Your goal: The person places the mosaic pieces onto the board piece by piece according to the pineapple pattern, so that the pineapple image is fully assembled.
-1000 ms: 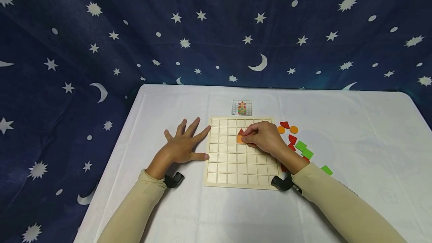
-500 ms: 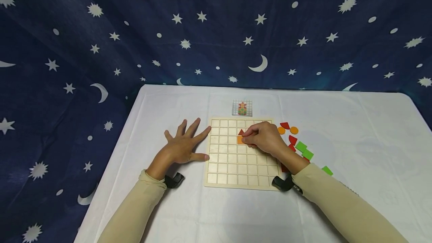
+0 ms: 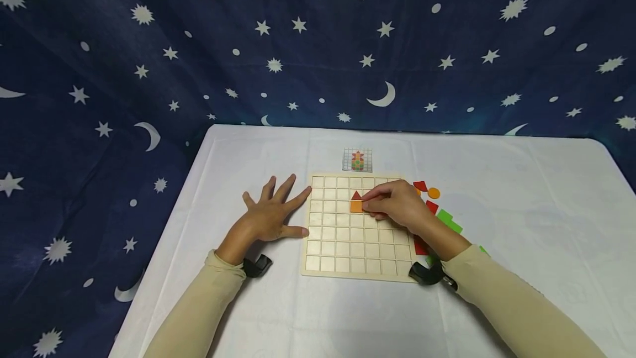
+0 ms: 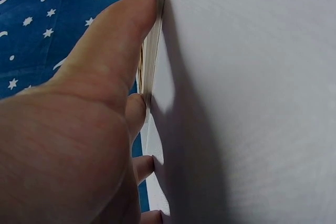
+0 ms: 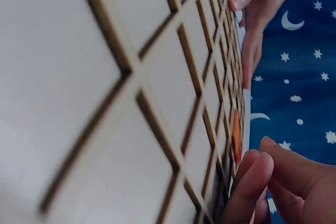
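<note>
A pale wooden grid board [image 3: 328, 248] lies on the white table. In one cell sits an orange square tile [image 3: 356, 206], with a red triangle tile [image 3: 356, 195] in the cell just behind it. My right hand [image 3: 401, 206] hovers over the board, its thumb and index fingertips just right of the square; no tile shows between them. In the right wrist view those fingertips are close together beside the orange tile [image 5: 236, 137]. My left hand [image 3: 268, 219] lies spread on the cloth, index finger and thumb touching the board's left edge.
Behind the board lies a small card [image 3: 357, 160] printed with a coloured grid pattern. Right of the board are loose red, green and orange tiles, among them an orange circle [image 3: 434, 193] and a green tile [image 3: 451, 220], partly covered by my right arm.
My right hand has drawn slightly to the right off the orange square, which now shows whole in its cell. My left hand stays in place.
</note>
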`<state>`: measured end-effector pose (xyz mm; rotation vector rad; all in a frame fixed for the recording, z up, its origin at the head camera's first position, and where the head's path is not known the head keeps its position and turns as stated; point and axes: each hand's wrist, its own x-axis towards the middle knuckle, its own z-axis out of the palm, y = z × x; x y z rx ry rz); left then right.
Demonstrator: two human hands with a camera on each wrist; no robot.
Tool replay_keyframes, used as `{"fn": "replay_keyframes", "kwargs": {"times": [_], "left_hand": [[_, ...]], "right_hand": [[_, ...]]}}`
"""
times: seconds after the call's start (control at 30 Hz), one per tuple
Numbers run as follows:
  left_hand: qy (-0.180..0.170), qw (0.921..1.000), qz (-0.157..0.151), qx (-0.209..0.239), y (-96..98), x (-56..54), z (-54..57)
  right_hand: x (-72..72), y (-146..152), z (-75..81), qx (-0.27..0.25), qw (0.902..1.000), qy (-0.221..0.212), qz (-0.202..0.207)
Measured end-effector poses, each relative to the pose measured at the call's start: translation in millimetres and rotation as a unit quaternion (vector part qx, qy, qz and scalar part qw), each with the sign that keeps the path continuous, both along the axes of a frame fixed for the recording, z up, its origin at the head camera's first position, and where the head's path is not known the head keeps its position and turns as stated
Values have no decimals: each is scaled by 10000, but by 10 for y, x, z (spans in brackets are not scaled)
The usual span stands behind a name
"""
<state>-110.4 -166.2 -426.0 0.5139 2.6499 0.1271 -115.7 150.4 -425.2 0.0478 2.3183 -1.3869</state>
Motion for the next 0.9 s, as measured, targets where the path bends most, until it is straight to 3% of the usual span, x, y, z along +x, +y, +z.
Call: {"fn": "replay_keyframes", "kwargs": {"times": [0.2,0.3,0.5,0.63,0.9], "left_hand": [[-37,10000,-7,41,5,6,3],[-40,10000,-13,38,5,6,4],[-56,10000,21,-15,0,2,11],[-68,10000,16,-18,2,1,15],[-23,10000,-10,4,-3,-1,4]], "right_hand": [[-1,262,109,167,9995,167,-187],[-13,415,172,542,9975,379,-237],[-50,682,191,1632,9793,1199,-14],[-76,825,163,2046,9680,1450,39],[-154,1014,80,2225,9678,1176,22]]}}
